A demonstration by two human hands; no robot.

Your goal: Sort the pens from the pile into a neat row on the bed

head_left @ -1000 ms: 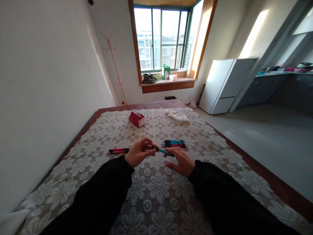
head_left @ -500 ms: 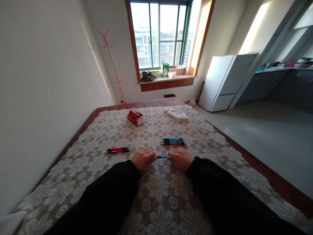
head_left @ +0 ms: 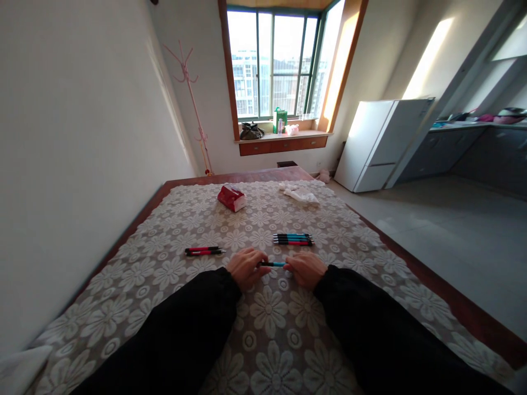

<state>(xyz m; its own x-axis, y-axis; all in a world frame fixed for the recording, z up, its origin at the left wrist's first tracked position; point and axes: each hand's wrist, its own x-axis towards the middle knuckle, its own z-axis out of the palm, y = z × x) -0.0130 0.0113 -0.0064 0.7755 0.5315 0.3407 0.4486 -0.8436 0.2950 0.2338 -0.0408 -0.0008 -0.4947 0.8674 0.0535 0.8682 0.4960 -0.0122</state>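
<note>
Though near, pens [head_left: 292, 239] beyond right hand [head_left: 305, 269].

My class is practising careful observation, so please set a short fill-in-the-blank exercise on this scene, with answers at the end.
1. The held pen, between the left hand and the right hand, is black and ____.
2. The two loose pens lying left of the hands are black and ____.
3. The large shapes patterning the tablecloth are ____.
4. The white refrigerator stands to the ____ of the window.

Missing words: blue; red; flowers; right.
</note>
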